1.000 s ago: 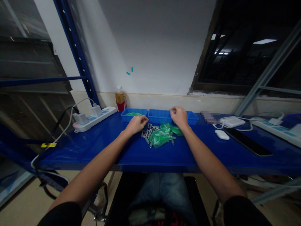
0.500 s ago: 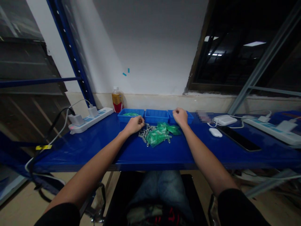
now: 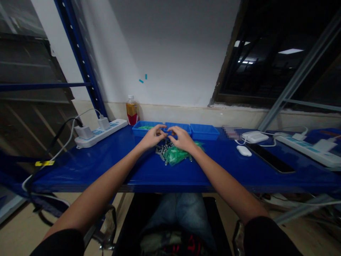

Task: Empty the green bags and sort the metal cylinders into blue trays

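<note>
My left hand and my right hand meet above a heap of small metal cylinders and green plastic bags on the blue table. Both hands have fingers curled and pinched toward each other; what they hold is too small to make out. Just behind them stand three blue trays: the left tray with green bags in it, the middle tray, and the right tray.
A drink bottle stands at the wall. A white power strip with chargers lies at the left. At the right lie a white mouse, a dark phone, a white box and another power strip.
My right hand has moved left from the right tray to meet my left hand over the heap. My left hand has risen slightly off the cylinders.
</note>
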The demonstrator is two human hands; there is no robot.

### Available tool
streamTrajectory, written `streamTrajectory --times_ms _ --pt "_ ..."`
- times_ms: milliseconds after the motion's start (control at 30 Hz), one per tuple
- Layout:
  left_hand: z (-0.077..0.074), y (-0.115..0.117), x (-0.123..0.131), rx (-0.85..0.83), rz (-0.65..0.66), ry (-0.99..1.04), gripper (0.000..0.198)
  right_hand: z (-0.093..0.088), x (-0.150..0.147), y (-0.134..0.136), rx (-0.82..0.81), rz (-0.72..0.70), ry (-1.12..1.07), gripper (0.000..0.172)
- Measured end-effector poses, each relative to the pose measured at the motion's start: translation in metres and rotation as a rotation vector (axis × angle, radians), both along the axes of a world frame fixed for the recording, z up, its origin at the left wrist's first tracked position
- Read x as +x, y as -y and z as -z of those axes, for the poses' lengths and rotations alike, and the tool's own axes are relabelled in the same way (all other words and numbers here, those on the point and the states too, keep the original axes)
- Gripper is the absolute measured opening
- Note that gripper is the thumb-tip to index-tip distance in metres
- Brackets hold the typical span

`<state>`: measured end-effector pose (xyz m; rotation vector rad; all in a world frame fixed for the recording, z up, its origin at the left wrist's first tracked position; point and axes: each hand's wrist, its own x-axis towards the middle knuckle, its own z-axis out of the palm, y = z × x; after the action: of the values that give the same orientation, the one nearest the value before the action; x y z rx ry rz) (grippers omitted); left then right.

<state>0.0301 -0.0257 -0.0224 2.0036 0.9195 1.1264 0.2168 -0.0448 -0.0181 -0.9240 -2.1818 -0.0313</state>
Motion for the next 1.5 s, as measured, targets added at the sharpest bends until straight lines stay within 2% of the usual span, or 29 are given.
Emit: streamTrajectory --times_ms 200,400,533,767,833,900,1033,1100,1200,1300,1367,1500 --pt "-0.001 0.003 0.002 -0.045 0.041 0.046 0.040 0.003 -0.006 0.000 0.002 0.004 0.014 0.009" --pt "-0.006 0.005 0.003 0.019 0.016 0.037 0.025 0.006 -0.006 -0.002 0.002 0.026 -0.076 0.011" --pt "-0.006 0.003 0.003 -0.026 -0.006 0.101 0.018 0.006 -0.007 -0.003 0.021 0.047 -0.107 0.011" --pt "-0.004 0.003 0.005 -0.131 -0.010 0.205 0.021 0.003 -0.011 0.005 0.059 0.060 -0.070 0.013" --pt "-0.005 0.003 0.004 -0.119 -0.017 0.177 0.024 0.001 -0.010 0.005 0.061 0.070 -0.055 0.013" --pt "-0.008 0.003 0.000 -0.050 -0.048 0.065 0.027 0.000 -0.006 0.002 0.073 0.103 -0.071 0.016" --pt "-0.013 -0.001 -0.015 0.163 -0.074 -0.381 0.026 -0.005 0.020 -0.014 0.097 0.272 -0.169 0.024" --pt "-0.013 -0.003 -0.021 0.180 -0.030 -0.548 0.026 -0.006 0.040 -0.024 0.090 0.407 -0.197 0.024" --pt "-0.009 -0.005 -0.022 0.164 0.043 -0.671 0.024 -0.003 0.069 -0.037 0.040 0.640 -0.189 0.021" --pt "-0.005 -0.003 -0.017 0.141 0.098 -0.708 0.021 0.004 0.088 -0.042 -0.044 0.826 -0.150 0.019" --pt "-0.003 -0.001 -0.014 0.143 0.078 -0.677 0.021 0.007 0.093 -0.042 -0.106 0.902 -0.116 0.020" --pt "-0.005 -0.001 -0.011 0.173 -0.016 -0.434 0.021 0.004 0.085 -0.034 -0.146 0.912 -0.044 0.026"
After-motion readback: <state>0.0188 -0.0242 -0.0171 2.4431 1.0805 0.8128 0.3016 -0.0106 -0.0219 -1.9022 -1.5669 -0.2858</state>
